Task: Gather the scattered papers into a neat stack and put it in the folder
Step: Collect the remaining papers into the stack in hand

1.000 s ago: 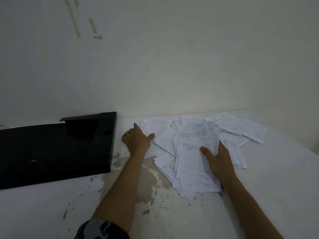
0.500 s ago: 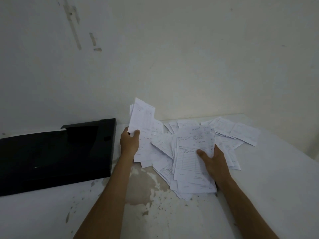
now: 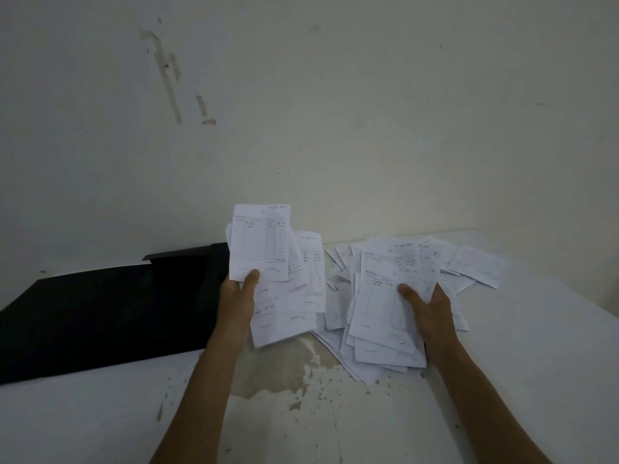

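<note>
My left hand (image 3: 238,298) grips a loose bunch of white printed papers (image 3: 268,249), raised upright above the table, thumb on the front sheet. My right hand (image 3: 427,309) holds a second, fanned bunch of papers (image 3: 385,296), thumb pressed on top, low over the table. More loose papers (image 3: 475,266) lie scattered behind and to the right of it. The black folder (image 3: 100,313) lies open and flat to the left, its right edge partly hidden behind my left hand's papers.
The white table (image 3: 536,363) has worn, stained paint patches (image 3: 284,373) between my forearms. A plain wall (image 3: 335,112) rises straight behind the table. The table's right edge runs diagonally at the far right.
My left hand went from pressing flat on the papers to gripping a bunch and lifting it upright. My right hand's bunch has come up slightly off the pile.
</note>
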A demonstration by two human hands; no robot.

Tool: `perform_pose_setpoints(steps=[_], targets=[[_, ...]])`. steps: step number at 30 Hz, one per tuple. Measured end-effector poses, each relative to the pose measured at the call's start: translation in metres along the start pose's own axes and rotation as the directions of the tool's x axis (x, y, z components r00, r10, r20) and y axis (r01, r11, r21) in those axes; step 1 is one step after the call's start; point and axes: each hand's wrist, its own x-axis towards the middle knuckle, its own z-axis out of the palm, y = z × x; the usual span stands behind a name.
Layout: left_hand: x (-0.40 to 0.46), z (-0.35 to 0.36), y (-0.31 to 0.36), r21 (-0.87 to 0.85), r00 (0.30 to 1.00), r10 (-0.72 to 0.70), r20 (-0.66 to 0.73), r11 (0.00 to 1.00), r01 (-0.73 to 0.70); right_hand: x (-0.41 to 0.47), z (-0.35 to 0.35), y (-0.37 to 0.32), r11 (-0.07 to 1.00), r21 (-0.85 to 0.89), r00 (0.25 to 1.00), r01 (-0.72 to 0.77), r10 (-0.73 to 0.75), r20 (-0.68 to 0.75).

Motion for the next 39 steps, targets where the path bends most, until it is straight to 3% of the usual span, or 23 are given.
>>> perform_pose_setpoints(steps=[5,9,17,23,30,35,39], targets=[[-0.036,0.003,-0.022,0.052,0.994,-0.031,0.106,0.998,0.026,-0.008,0.008,-0.008,0.965,0.236,0.993,-0.111,0.098,0.064],[-0.062,0.019,-0.030,0.087,0.971,-0.058,0.232,0.995,0.039,-0.026,0.027,-0.011,0.937,0.295,0.979,-0.184,0.150,0.135],[-0.076,0.027,-0.029,-0.082,0.891,-0.152,0.428,0.975,0.206,-0.038,0.041,-0.002,0.954,0.235,0.977,-0.189,0.159,0.140],[-0.082,0.030,-0.009,-0.219,0.780,-0.270,0.565,0.862,0.457,-0.044,0.046,-0.006,0.983,0.145,0.967,-0.116,0.078,0.243],[-0.082,0.035,-0.017,-0.040,0.851,-0.250,0.462,0.953,0.301,-0.046,0.052,-0.002,0.997,0.060,0.948,-0.053,0.031,0.317],[-0.091,0.051,-0.019,0.082,0.938,-0.055,0.344,0.996,0.028,-0.049,0.053,-0.010,0.993,-0.095,0.951,0.076,-0.043,0.306],[-0.090,0.052,-0.019,0.015,0.963,-0.071,0.260,0.997,0.070,-0.041,0.039,-0.012,0.985,-0.038,0.935,-0.170,0.173,0.310]])
